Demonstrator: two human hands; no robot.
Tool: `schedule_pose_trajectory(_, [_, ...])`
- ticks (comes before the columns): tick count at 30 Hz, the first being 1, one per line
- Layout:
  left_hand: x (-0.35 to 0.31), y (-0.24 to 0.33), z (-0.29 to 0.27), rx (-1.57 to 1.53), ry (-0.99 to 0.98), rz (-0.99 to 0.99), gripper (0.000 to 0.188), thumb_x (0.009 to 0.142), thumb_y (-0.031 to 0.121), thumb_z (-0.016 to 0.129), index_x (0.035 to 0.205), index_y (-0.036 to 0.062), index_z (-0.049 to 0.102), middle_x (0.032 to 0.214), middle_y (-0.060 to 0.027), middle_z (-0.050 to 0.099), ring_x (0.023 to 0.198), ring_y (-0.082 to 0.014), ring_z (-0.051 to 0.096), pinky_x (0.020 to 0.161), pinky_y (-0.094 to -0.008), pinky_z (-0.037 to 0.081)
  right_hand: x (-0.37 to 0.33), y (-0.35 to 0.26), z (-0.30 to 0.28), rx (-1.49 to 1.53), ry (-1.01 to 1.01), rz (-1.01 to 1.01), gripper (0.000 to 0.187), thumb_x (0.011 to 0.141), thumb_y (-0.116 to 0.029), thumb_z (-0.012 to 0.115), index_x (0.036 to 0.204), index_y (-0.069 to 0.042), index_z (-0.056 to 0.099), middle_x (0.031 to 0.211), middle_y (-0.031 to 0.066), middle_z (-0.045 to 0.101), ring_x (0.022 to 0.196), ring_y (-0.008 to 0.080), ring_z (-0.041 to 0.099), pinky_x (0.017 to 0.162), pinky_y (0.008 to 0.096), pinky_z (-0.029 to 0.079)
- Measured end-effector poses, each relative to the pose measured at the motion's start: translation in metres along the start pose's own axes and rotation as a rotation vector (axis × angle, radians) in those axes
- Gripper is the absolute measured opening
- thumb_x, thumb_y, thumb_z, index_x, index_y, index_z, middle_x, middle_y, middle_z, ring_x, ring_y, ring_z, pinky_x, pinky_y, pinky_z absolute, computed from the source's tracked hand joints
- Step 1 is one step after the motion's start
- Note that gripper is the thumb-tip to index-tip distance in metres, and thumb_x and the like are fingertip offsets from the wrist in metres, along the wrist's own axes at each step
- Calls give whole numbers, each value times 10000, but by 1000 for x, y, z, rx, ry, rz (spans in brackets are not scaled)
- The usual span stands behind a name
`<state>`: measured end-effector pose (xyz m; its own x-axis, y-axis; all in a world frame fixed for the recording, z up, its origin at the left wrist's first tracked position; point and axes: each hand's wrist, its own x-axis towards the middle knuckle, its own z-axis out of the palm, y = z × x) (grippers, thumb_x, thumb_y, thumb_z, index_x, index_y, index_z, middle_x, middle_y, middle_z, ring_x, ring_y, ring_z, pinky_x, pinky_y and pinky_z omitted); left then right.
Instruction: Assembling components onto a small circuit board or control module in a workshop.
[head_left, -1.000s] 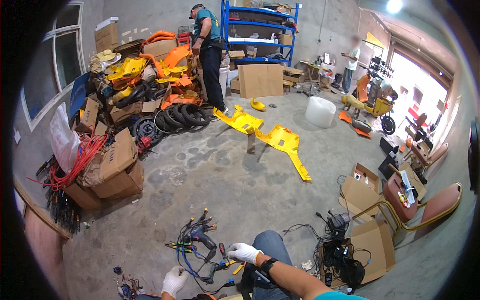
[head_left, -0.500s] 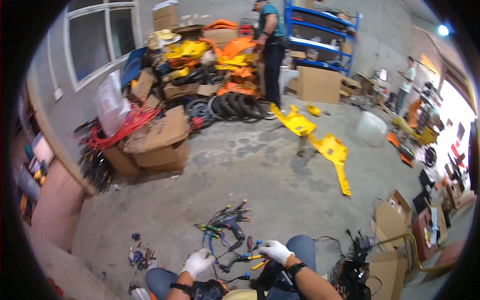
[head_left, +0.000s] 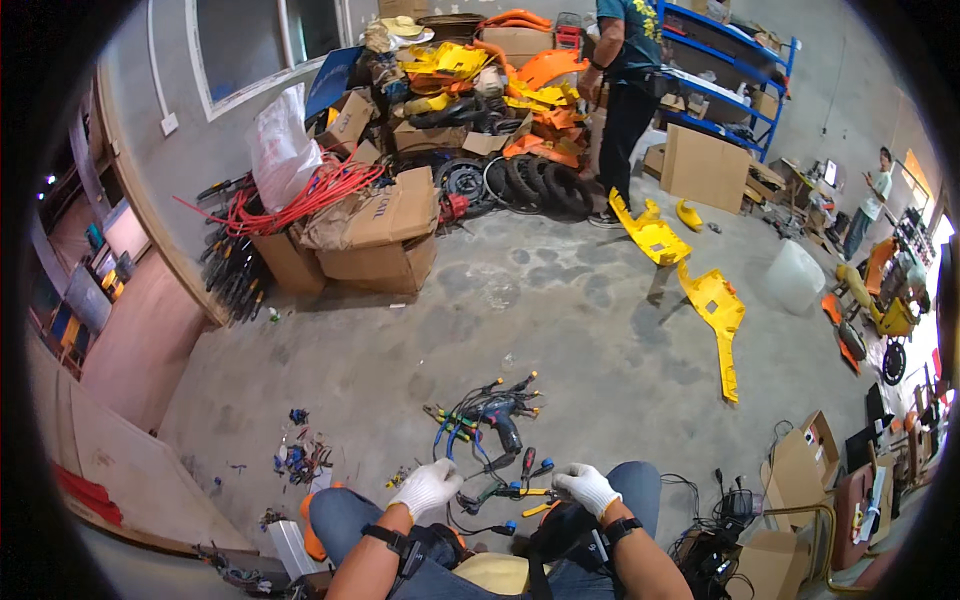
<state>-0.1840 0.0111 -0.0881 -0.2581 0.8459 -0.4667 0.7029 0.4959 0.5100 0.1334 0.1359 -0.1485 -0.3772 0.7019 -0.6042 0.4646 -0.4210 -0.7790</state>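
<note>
My left hand, in a white glove, is closed at the left end of some dark cables on the floor between my knees. My right hand, gloved the same way, has its fingers pinched together beside a blue connector and a yellow-handled tool. What either hand holds, if anything, is too small to make out. Just beyond them lies a dark cordless drill, against a wiring harness with yellow-tipped ends. A red-handled screwdriver rests near the drill.
Small electrical parts lie scattered at left. Two yellow plastic panels are on the floor ahead. A cardboard box holds red tubing. A person stands by tyres. Black cables and open cartons sit at right.
The whole view has shifted, with the far scene moving right and up in the picture. Both hands keep about the same place over the cables, fingers still closed.
</note>
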Motion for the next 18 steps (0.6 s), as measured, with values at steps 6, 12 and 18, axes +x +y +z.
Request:
schedule_pose_trajectory(6, [3,-7,0,-19,-4,30,540,916,433,559,1295,57,640,1216,-248,697,1144,-440,654,995,-473,500,5,0,3,-54,-1,11,324,929,-227,659,1121,27,722,862,82,732,723,149,667,688,295,547])
schedule_pose_trajectory(12, [4,-12,0,-52,9,63,540,913,430,561,1284,46,642,1202,-253,698,1135,-422,661,979,-473,504,6,2,6,-111,10,-29,285,947,-201,682,1091,44,701,842,72,694,699,151,630,654,307,529])
schedule_pose_trajectory(18, [-6,-10,3,-84,71,101,417,906,373,552,1111,27,661,1096,-279,704,1054,-463,668,932,-536,514,-7,11,3,-149,-6,-26,285,933,-158,696,1106,68,690,833,79,681,688,161,623,645,302,526])
